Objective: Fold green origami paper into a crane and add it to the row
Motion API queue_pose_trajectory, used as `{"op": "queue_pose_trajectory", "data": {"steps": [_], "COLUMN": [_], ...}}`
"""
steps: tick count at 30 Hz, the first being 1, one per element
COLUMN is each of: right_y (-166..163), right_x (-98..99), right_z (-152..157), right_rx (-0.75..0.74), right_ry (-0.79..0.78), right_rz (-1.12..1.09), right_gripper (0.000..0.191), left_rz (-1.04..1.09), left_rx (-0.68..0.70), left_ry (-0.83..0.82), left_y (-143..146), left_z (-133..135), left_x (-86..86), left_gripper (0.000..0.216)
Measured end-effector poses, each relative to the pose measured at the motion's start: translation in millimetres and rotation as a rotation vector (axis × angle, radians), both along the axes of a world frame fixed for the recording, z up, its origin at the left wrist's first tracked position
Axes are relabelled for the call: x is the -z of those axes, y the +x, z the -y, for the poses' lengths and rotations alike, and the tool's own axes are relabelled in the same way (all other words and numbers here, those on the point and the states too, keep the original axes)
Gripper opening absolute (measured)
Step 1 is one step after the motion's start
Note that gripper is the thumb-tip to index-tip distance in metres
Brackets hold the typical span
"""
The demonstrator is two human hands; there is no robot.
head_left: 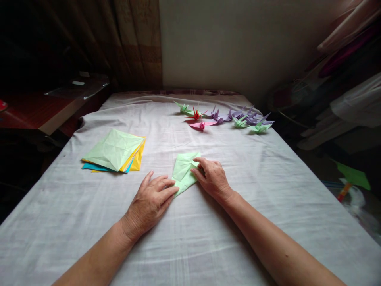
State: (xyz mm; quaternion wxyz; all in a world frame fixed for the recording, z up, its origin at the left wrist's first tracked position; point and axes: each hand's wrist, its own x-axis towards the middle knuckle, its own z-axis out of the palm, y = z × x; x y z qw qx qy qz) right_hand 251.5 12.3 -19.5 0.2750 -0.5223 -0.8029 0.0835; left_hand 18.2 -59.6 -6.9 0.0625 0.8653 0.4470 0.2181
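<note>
A partly folded pale green paper point(183, 170) lies on the white cloth point(190, 238) in front of me. My left hand point(151, 201) lies flat, fingers stretched out, with its fingertips pressing the paper's lower left edge. My right hand point(210, 177) rests on the paper's right side, fingers curled down and pressing its edge. Neither hand lifts the paper off the cloth.
A stack of creased paper squares point(115, 151), green on top with yellow and blue beneath, sits at the left. Several folded paper cranes point(226, 118) in green, red, pink and purple stand in a row at the far right. A dark wooden table point(44, 107) borders the left side.
</note>
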Motion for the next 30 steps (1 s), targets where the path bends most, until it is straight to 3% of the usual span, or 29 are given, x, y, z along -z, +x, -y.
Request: {"op": "queue_pose_trajectory", "data": {"steps": [7,30], "right_y": [-2.8,-2.5], "right_x": [1.5,2.3], "right_z": [1.9,1.9], "right_rx": [0.022,0.009], "right_ry": [0.043,0.071], "right_rz": [0.019,0.023], "right_gripper": [0.023,0.017], "left_rz": [-0.034,-0.073], "left_rx": [0.083,0.107], "left_ry": [0.010,-0.042], "left_y": [3.2,5.3], "left_z": [-1.7,-0.9], "left_x": [1.3,2.0], "left_gripper": [0.027,0.035]}}
